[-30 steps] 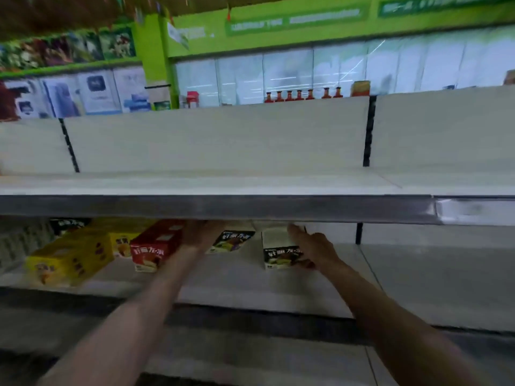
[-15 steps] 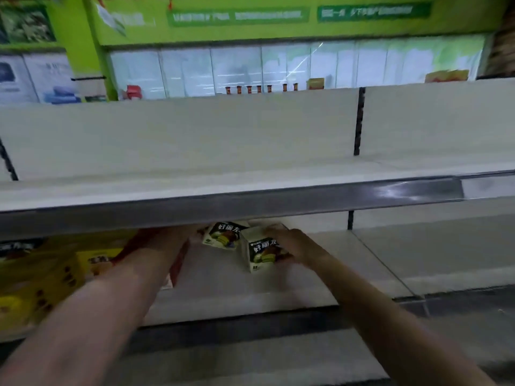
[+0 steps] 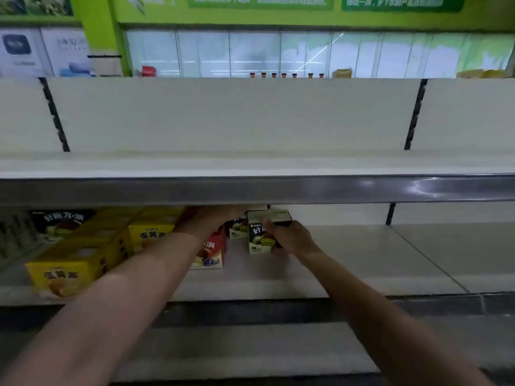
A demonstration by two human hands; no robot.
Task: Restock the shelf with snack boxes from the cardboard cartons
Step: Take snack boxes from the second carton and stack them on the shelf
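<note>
Glossy printed cardboard snack boxes (image 3: pixel 260 235); matt white shelf (image 3: pixel 348 246), shiny metal edge (image 3: pixel 278 190).

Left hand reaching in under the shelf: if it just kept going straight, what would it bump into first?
Probably the second green-and-black snack box standing just past the left hand, behind the one the right hand holds. The upper shelf edge hides the fingertips, so depth is uncertain.

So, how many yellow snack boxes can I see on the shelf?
2. One yellow box stands at the front left of the lower shelf; the other yellow box stands behind it, to its right. The left arm may hide more.
</note>
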